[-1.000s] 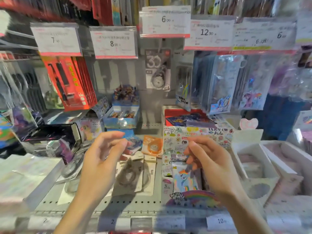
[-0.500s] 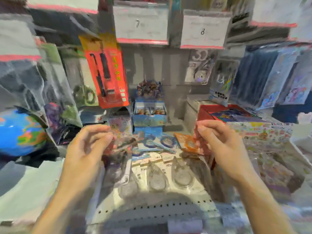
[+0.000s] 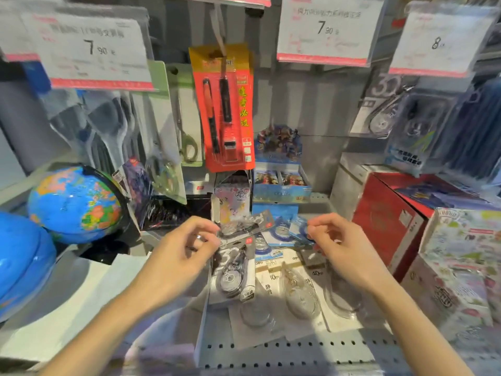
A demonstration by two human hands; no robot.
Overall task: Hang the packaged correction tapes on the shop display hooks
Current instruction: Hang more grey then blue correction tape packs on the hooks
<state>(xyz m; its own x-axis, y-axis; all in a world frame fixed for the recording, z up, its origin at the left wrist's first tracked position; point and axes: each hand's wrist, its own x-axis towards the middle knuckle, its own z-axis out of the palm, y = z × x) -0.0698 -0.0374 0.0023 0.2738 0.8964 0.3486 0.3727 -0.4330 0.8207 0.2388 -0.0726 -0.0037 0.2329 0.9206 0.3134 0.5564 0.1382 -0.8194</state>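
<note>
one grey-carded correction tape pack pinched in left hand fingertips; one blue-carded correction tape pack pinched in right hand. both held above perforated metal shelf, where roughly six more packs are strewn. two globes seen left.

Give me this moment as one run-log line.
left hand: pinching grey correction tape pack | right hand: pinching blue pack | both above shelf pile | nothing hung yet
</note>
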